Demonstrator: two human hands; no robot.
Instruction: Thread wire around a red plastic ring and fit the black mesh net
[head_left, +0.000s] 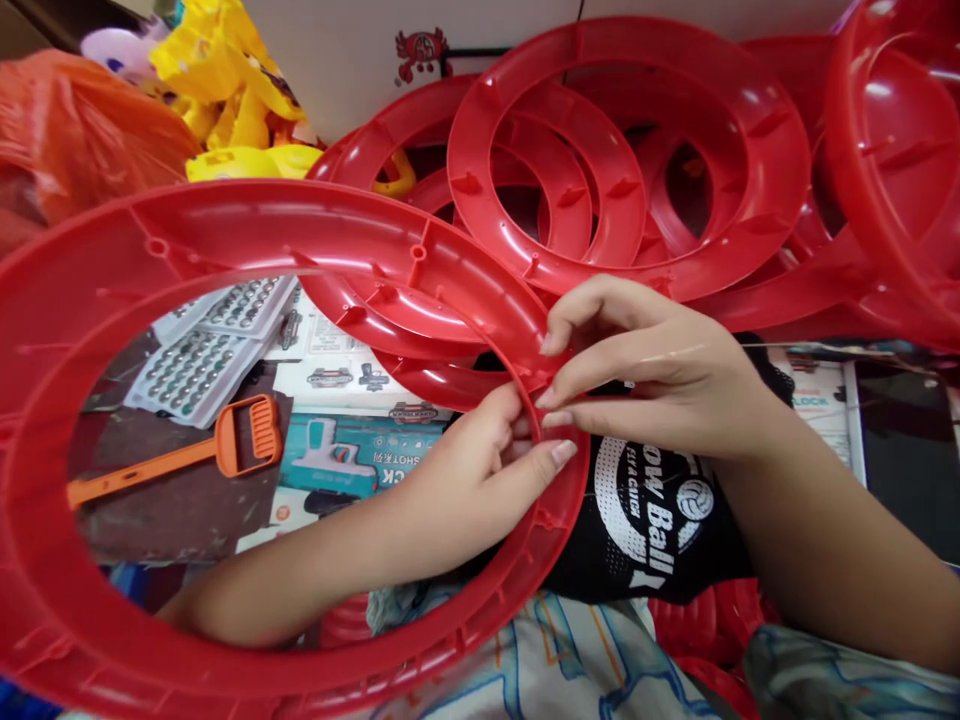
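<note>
A large red plastic ring [285,235], with ribs and small screw posts on its face, fills the left and middle. My left hand [499,465] reaches through its opening and grips the right side of the rim, thumb on the near face. At the same stretch of rim, the fingertips of my right hand [637,370] are drawn together against the red plastic. A thin shiny line crosses the back of that hand. Whatever lies between its fingertips is too small or hidden to make out.
Behind stand several more red rings [772,130]. An orange plastic bag [90,130] and yellow plastic parts [217,70] lie back left. Through the ring show an orange tool [247,440], trays of small round metal pieces [191,370] and a teal printed box [360,455]. Black printed fabric [667,520] lies below my hands.
</note>
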